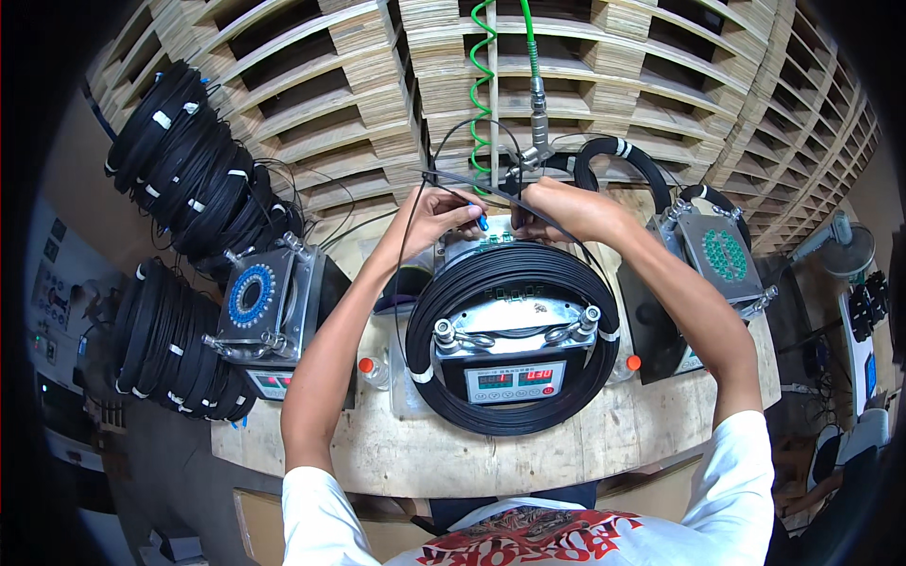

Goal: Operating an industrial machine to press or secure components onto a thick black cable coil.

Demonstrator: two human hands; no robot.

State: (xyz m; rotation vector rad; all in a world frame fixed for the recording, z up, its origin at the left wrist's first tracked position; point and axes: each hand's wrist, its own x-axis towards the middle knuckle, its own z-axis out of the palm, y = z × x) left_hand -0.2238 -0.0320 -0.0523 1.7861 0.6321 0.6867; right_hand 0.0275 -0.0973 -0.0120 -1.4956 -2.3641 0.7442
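While right hand [566, 209] grips, left hand [442, 215] pinches blue connector [482, 223]

both forearms reach forward and converge; left hand [444, 215] pinches with curled fingers, right hand [564, 209] is knuckles-up, fingers bent down, hands nearly touching.

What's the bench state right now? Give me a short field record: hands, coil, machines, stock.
left hand: pinching a blue connector on a thin black cable
right hand: gripping the cable beside it, behind the coil
coil: black, lying around the middle machine
side machines: one left, one right
stock: coil bundles far left
air hose: green, hanging above
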